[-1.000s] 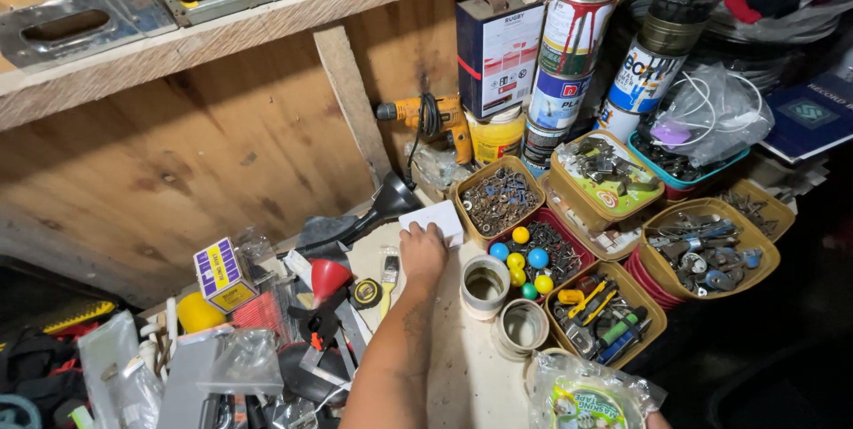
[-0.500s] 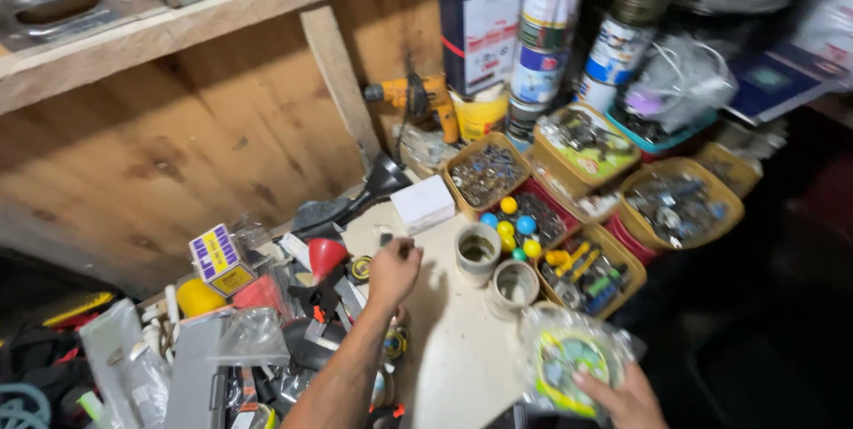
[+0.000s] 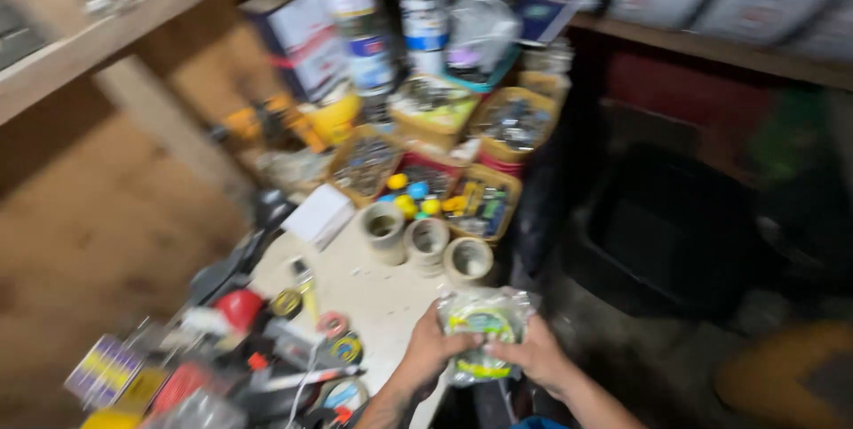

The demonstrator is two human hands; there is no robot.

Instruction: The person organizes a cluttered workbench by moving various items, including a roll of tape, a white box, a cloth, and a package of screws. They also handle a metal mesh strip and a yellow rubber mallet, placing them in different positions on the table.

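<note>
A clear plastic bag with yellow and green contents is held at the 6 o'clock edge of the blurred view, over the near rim of a white tabletop. It is clamped from both sides: the left hand grips it at 9 o'clock, the right hand at 3 o'clock. Three tape rolls are seen just beyond, toward 12 o'clock. Small trays of hardware lie further back, below tall cans. Scattered tools are piled at 9 o'clock.
</note>
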